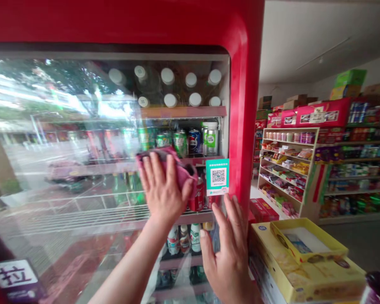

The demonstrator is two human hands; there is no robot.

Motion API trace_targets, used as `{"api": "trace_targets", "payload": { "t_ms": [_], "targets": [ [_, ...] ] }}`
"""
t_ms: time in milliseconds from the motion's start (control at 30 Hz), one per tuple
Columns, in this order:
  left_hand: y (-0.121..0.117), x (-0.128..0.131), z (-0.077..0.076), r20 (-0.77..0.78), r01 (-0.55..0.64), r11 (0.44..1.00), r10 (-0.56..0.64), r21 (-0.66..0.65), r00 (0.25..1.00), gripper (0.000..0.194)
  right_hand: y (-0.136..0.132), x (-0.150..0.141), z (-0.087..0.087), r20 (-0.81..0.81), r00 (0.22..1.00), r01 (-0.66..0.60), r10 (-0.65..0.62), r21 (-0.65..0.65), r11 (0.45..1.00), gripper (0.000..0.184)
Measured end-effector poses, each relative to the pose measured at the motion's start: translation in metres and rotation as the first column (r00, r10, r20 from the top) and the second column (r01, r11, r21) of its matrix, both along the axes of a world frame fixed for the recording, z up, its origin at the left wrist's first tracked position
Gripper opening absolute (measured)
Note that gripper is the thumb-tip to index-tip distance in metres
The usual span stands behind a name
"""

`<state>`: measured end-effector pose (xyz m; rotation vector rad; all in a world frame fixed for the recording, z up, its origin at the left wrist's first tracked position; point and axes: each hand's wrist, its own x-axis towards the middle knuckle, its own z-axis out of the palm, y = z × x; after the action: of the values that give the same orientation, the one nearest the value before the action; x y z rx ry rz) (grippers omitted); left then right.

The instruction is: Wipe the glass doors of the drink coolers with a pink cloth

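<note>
My left hand presses a pink cloth with a dark patterned part flat against the glass door of a red drinks fridge. Its fingers lie over the cloth, thumb to the right. My right hand holds nothing. Its fingers are apart, and the fingertips rest at the door's right edge, just below a green QR code sticker. Behind the glass stand white-capped bottles, cans and small bottles on shelves.
A yellow carton with a shallow yellow box lid on it stands right of the fridge. Farther back are snack shelves and stacked boxes. A label sits at the lower left. Street reflections cover the glass.
</note>
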<state>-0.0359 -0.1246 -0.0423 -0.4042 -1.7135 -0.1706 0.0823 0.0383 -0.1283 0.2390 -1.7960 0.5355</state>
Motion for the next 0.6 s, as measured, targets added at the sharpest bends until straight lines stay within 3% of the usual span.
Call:
{"api": "trace_targets", "payload": {
  "t_ms": [100, 200, 267, 367, 467, 533, 600],
  "targets": [
    [0.016, 0.001, -0.021, 0.017, 0.034, 0.967, -0.031, -0.254, 0.999, 0.103, -0.014, -0.005, 0.001, -0.035, 0.999, -0.04, 0.04, -0.008, 0.999, 0.059],
    [-0.007, 0.0, -0.031, 0.018, 0.012, 0.959, -0.008, -0.284, 1.0, 0.102, -0.026, -0.013, 0.004, -0.068, 0.996, -0.066, 0.066, -0.01, 0.998, 0.058],
    [-0.042, -0.001, -0.029, 0.013, -0.022, 0.978, 0.025, -0.205, 1.0, 0.103, -0.033, -0.016, 0.006, -0.076, 0.995, -0.069, 0.068, -0.013, 0.998, 0.058],
    [-0.107, -0.004, -0.017, 0.01, -0.081, 0.997, 0.081, 0.014, 0.997, 0.103, -0.043, -0.019, 0.01, -0.071, 0.995, -0.07, 0.067, -0.038, 0.997, 0.058],
    [-0.157, -0.009, -0.003, 0.004, -0.121, 0.958, 0.124, 0.262, 0.992, 0.099, -0.053, -0.018, 0.014, -0.08, 0.995, -0.071, 0.066, -0.059, 0.996, 0.058],
    [-0.167, -0.01, 0.002, -0.002, -0.127, 0.932, 0.136, 0.339, 0.991, 0.097, -0.061, -0.016, 0.016, -0.09, 0.994, -0.068, 0.063, -0.059, 0.996, 0.058],
    [-0.157, -0.009, 0.002, -0.014, -0.121, 0.94, 0.133, 0.32, 0.991, 0.098, -0.07, -0.014, 0.018, -0.1, 0.993, -0.071, 0.067, -0.043, 0.997, 0.058]
  ]
}}
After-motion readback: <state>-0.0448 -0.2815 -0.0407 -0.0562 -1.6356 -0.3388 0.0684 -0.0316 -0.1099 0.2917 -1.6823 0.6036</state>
